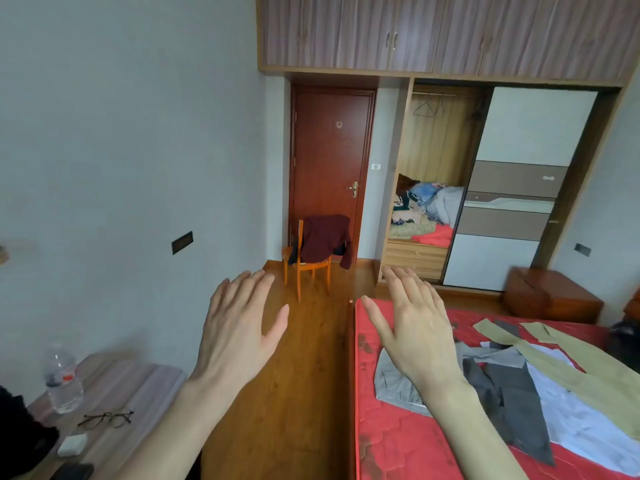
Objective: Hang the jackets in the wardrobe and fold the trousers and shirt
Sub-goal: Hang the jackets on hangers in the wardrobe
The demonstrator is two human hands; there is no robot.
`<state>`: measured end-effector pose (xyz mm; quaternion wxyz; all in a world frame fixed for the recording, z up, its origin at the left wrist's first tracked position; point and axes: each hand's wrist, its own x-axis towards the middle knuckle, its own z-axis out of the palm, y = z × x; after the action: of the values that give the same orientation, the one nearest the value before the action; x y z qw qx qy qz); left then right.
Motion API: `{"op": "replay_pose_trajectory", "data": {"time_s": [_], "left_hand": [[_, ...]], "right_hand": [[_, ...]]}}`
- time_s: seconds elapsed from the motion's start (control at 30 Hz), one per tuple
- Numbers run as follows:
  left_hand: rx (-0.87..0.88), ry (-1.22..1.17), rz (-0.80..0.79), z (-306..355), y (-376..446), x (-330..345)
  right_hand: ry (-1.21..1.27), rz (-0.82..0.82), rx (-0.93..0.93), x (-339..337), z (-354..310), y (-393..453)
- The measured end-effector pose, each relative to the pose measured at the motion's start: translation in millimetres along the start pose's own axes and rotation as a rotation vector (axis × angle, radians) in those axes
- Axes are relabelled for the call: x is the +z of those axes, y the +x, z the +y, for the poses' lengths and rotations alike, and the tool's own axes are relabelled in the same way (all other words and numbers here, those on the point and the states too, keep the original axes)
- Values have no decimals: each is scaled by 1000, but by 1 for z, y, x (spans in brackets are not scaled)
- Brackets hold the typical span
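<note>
Across the room on the orange wooden chair (306, 268) hangs a maroon jacket (323, 239): w/ both hands, left (239, 327) & right (415, 327), spread wide & empty, grab its collar, then hanger (426, 109).

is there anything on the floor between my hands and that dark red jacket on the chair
Nothing visible. Both hands, left hand and right hand, are open and empty, and bare wooden floor runs from them to the chair holding the dark red jacket. The bed lies off to the right.
</note>
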<state>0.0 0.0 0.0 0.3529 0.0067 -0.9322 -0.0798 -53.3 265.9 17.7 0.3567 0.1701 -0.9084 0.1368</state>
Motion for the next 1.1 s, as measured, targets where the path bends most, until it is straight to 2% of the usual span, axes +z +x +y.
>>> {"op": "replay_pose_trajectory", "data": {"time_s": [0.47, 0.6, 1.1], "left_hand": [[42, 26, 40, -26, 173, 124], [40, 35, 41, -36, 215, 158], [39, -16, 53, -118, 371, 308]], "right_hand": [[3, 49, 27, 150, 55, 154], [0, 20, 41, 191, 70, 192], [-45, 4, 36, 344, 96, 334]]}}
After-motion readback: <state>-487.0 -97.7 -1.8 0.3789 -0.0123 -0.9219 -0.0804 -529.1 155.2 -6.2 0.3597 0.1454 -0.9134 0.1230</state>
